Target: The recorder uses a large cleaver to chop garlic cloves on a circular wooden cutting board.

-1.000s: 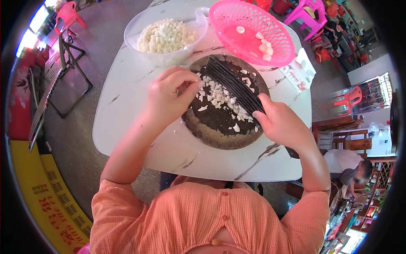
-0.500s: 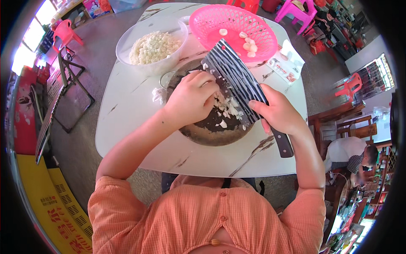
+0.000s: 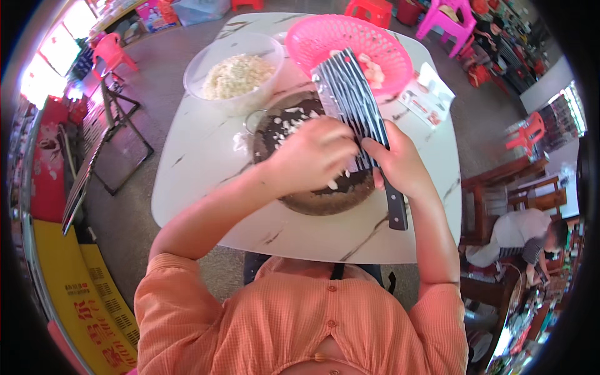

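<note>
My right hand is closed on a black-handled cleaver, its wide striped blade tilted over a dark round chopping board. My left hand is against or just beside the blade, fingers curled and blurred; what they hold, if anything, is hidden. Chopped white pieces lie on the board. Behind it are a clear bowl of finely chopped white food and a pink perforated basket with pale cloves, partly behind the blade. A white packet lies beside the basket.
All this stands on a marble-patterned table. A folded metal-framed item stands left, near yellow panels. Pink chairs and red stools are behind. A person in white bends at wooden furniture on the right.
The cleaver has turned from dark to showing its striped, shiny face and has risen toward the basket. My left hand has moved rightward from the board's left side to the blade.
</note>
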The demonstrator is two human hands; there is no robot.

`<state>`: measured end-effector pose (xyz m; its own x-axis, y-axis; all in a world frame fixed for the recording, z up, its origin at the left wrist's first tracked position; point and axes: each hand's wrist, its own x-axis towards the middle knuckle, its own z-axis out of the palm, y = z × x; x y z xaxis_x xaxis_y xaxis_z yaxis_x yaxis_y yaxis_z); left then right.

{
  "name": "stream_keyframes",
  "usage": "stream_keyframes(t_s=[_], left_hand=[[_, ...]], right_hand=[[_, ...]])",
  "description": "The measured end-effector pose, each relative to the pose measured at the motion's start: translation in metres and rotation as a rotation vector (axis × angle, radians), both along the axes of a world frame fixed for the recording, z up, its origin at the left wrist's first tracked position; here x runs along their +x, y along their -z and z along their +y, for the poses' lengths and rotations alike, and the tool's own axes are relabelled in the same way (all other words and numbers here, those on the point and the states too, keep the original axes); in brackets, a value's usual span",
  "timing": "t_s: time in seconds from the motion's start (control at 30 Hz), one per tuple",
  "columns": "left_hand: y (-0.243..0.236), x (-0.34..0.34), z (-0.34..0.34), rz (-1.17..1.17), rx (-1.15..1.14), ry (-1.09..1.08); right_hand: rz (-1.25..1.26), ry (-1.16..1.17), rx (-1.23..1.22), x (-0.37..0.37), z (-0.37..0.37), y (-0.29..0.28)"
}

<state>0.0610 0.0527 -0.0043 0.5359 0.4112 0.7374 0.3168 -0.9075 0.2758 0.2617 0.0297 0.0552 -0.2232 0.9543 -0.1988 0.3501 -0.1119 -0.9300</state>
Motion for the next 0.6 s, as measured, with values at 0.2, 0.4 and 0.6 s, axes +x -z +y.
stream_keyframes(t_s=[0.2,0.4,0.6], left_hand=[[0.006,-0.003,-0.004,0.155,0.028,-0.064],[-0.001,-0.043,0.004,0.04,-0.066,-0.185],[-0.044,-0.086,0.016,-0.405,-0.336,-0.468]], right_hand=[[0.024,0.085,0.077,-0.001,-0.008,0.001],[0.096,0.073,0.115,0.014,-0.009,0.005],[-0.417,-0.194,0.693,0.034,-0.016,0.017]])
